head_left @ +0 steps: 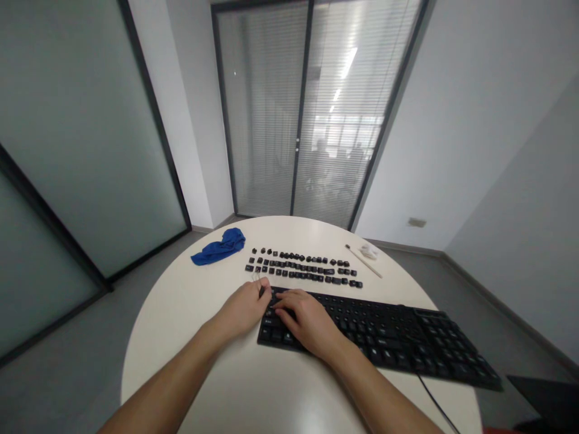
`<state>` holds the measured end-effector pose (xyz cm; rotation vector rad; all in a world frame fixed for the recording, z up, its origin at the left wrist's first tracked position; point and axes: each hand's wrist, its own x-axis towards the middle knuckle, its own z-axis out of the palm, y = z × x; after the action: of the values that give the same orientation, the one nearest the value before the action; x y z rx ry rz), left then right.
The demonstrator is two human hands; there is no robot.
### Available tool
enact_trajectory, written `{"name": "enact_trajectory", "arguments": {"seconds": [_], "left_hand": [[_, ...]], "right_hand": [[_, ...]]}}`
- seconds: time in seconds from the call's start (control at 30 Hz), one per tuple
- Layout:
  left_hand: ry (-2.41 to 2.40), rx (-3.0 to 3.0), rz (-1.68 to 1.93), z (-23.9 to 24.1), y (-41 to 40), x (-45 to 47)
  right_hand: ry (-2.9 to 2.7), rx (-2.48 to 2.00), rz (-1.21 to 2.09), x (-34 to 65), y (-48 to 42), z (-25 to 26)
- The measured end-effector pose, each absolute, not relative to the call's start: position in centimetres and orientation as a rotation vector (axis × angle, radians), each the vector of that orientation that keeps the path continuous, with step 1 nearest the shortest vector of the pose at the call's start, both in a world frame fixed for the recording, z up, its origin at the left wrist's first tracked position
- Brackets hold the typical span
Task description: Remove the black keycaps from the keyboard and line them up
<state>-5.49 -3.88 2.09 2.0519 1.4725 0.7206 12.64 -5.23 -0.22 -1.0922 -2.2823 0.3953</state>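
Observation:
A black keyboard (384,325) lies at a slant across the table, with a block of its upper left keys taken off. At its top left corner my left hand (246,303) is closed in a pinch. Thin wire loops stick up from those fingers, like a wire keycap puller (257,278); most of it is hidden in the hand. My right hand (307,318) rests on the left part of the keyboard, fingers stretched out and thumb apart, touching the keys. Beyond the keyboard, loose black keycaps (303,266) stand in three rows.
A crumpled blue cloth (221,246) lies at the back left of the round white table (172,313). At the back right are a thin brush (364,261) and a small clear plastic bag (370,251). The keyboard's cable (436,402) runs off the front edge.

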Motion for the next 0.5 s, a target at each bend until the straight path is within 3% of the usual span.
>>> {"name": "enact_trajectory", "arguments": {"seconds": [0.5], "left_hand": [[1.676, 2.231, 0.576, 2.2, -4.0, -5.2]], "right_hand": [[-2.247, -1.137, 0.413, 11.3, -5.0, -0.6]]}}
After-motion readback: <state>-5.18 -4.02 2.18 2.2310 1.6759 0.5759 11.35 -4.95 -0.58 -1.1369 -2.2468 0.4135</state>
